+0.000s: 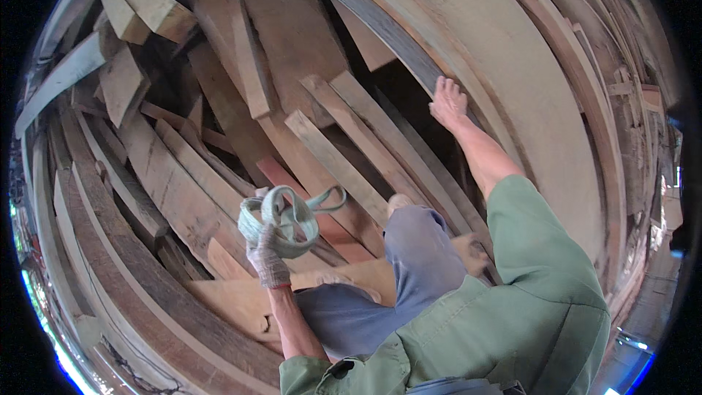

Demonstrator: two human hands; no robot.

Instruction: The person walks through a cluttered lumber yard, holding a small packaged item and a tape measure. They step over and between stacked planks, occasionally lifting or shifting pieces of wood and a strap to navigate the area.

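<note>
In my left hand (pixel 268 263), which wears a knitted work glove, is a looped pale green webbing strap (pixel 296 238). The fingers are closed around its lower left side, and one loop sticks out to the right. My bare right hand (pixel 448 104) is stretched forward to the right. Its bent fingers grip the near edge of a long, thick wooden slab (pixel 512 80). Below the strap and around my legs lie several loose boards (pixel 340 164), with dark gaps between them.
Long rough-edged planks (pixel 124 249) run along the left. Short timber blocks (pixel 150 7) are heaped at the far left. A dark gap (pixel 409 95) opens beside the slab. My foot (pixel 398 202) stands among the boards. More stacked timber (pixel 621 102) lies at the right.
</note>
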